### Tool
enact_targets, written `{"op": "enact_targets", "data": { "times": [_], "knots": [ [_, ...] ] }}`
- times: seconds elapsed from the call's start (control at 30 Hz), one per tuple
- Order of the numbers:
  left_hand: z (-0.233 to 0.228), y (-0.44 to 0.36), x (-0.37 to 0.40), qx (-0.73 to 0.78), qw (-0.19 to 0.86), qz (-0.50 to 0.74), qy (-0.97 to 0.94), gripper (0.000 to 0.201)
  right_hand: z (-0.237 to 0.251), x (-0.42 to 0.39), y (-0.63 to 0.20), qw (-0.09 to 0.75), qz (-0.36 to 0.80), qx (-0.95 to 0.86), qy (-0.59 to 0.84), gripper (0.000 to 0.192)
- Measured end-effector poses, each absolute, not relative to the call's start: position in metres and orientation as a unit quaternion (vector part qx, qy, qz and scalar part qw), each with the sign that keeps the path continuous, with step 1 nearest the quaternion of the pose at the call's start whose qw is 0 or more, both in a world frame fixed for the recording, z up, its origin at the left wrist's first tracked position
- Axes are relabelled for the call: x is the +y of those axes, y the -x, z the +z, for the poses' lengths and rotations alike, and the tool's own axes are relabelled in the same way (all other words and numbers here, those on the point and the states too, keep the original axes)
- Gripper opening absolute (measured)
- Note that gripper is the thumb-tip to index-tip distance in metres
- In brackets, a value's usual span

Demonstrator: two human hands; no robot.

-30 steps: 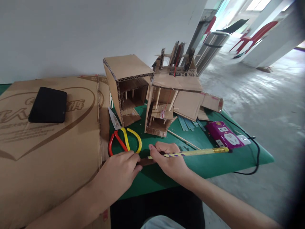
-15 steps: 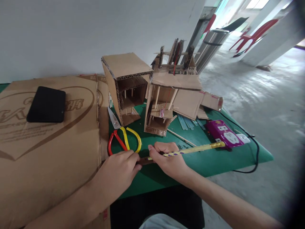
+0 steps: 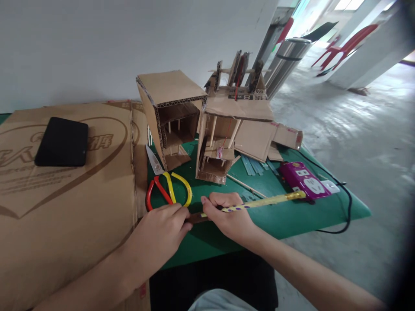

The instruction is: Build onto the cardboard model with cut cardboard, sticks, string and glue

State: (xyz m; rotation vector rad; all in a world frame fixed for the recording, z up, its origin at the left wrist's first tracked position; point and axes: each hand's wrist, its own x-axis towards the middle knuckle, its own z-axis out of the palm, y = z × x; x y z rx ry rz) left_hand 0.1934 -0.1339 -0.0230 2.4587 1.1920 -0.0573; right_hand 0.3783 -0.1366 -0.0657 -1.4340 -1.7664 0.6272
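Observation:
My right hand [image 3: 231, 216] is closed around a yellow pencil [image 3: 259, 202] with dark spots, its gold end pointing right. The pencil's tip side meets a small brown cardboard strip [image 3: 197, 217] lying between my hands. With closed fingers my left hand [image 3: 165, 226] grips the strip's left end, and part of the strip is hidden beneath both hands. Just beyond my left hand lie scissors [image 3: 168, 185] with one red and one yellow handle. Farther back stand a cardboard box structure [image 3: 177, 86] and a taller cardboard model [image 3: 240, 110] with sticks and a red string.
A large flat cardboard sheet [image 3: 97, 190] covers the left side, with a black tablet-like device [image 3: 63, 141] on it. Clear glue sticks [image 3: 251, 165], a thin wooden stick [image 3: 246, 185] and a purple power strip [image 3: 304, 179] with a black cord lie on the green table [image 3: 269, 224].
The view has shifted very slightly. Both hands, the pencil and the cardboard strip keep nearly the same positions.

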Motion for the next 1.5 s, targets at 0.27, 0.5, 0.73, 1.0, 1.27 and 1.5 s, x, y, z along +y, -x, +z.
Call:
{"op": "enact_targets", "data": {
  "times": [0.27, 0.5, 0.73, 1.0, 1.27, 1.5],
  "knots": [
    [-0.022, -0.194, -0.133, 0.429, 0.208, -0.024, -0.879, 0.008, -0.065, -0.137, -0.379, 0.385, 0.257, -0.7, 0.544, 0.047],
    [-0.021, -0.193, -0.133, 0.432, 0.211, -0.031, -0.876, 0.009, -0.064, -0.137, -0.379, 0.392, 0.259, -0.694, 0.546, 0.047],
    [-0.023, -0.193, -0.134, 0.431, 0.194, -0.015, -0.881, 0.007, -0.058, -0.141, -0.382, 0.434, 0.331, -0.623, 0.561, 0.049],
    [-0.025, -0.19, -0.137, 0.414, 0.14, 0.049, -0.898, 0.005, -0.056, -0.151, -0.433, 0.449, 0.112, -0.715, 0.524, 0.028],
    [-0.017, -0.186, -0.14, 0.424, 0.153, 0.117, -0.885, 0.012, -0.055, -0.118, -0.508, 0.121, -0.083, -0.823, 0.549, 0.042],
    [0.004, -0.17, -0.149, 0.49, 0.255, 0.127, -0.824, 0.013, -0.056, -0.104, -0.496, 0.068, -0.072, -0.854, 0.512, 0.05]
  ]
}}
